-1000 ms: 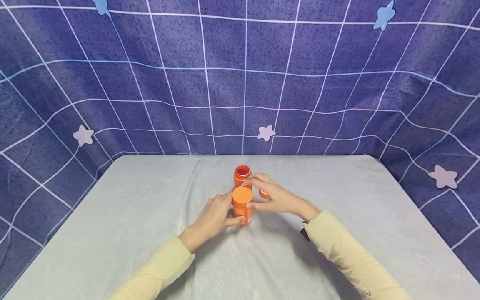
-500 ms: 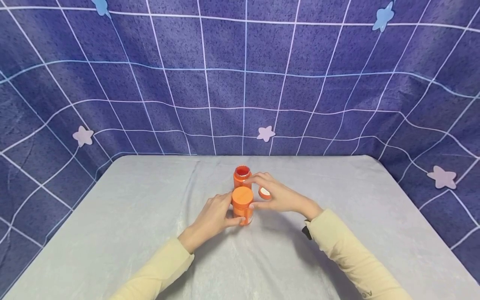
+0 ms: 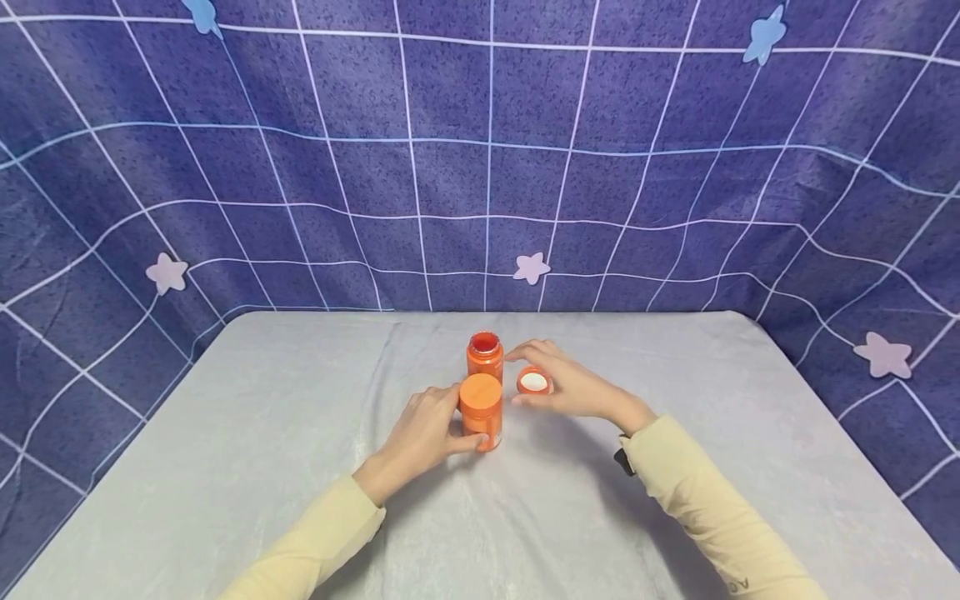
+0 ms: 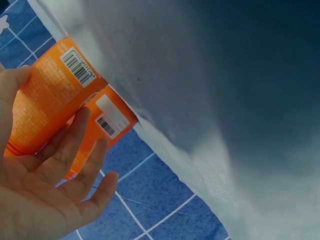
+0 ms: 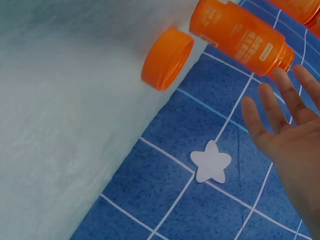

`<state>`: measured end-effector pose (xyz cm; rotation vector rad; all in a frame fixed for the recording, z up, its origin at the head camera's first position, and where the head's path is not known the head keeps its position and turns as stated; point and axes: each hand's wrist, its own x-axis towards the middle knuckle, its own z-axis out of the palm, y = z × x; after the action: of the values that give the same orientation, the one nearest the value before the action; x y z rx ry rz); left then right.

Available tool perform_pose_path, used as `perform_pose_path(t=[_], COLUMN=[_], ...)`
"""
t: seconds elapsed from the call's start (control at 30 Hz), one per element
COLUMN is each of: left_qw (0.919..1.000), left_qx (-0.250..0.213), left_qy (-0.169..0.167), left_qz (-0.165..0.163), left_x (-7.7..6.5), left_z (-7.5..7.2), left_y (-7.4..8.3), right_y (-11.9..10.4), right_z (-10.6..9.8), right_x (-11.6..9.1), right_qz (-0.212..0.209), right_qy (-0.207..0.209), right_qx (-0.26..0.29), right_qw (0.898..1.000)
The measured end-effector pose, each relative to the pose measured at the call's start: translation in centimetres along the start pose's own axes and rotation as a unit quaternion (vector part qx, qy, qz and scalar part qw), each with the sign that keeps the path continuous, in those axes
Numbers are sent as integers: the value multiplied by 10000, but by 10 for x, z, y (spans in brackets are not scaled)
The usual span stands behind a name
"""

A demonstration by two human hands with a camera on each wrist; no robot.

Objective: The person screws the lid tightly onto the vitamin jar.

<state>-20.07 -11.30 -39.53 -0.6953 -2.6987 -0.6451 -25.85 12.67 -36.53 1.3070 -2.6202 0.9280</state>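
In the head view the capped jar [image 3: 481, 398], upright midway between the table's [image 3: 225, 467] left and right edges, hides the lower front of the open jar [image 3: 484, 360] nearer the far edge; the left hand's [image 3: 422, 427] grip curls round the capped jar, while the right hand [image 3: 572, 387], grip released, partly covers the lid [image 3: 533, 381]. In the left wrist view, fingers obscure both jars. In the right wrist view, the capped jar is cut off; two jars, one loose lid show.
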Motion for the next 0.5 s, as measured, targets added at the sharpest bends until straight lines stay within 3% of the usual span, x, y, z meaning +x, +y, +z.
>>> perform_pose_path(t=[0.3, 0.5], left_qw=[9994, 9989], left_qx=[230, 292], left_qy=[72, 247], left_qz=[-267, -281], left_x=[-1, -1], left_z=[-4, -6], left_y=[-6, -14], right_y=[10, 19], right_z=[-3, -4], right_x=[-4, -5], right_qz=[180, 312], right_qy=[126, 152], right_qx=[-323, -549], right_qw=[9992, 9979])
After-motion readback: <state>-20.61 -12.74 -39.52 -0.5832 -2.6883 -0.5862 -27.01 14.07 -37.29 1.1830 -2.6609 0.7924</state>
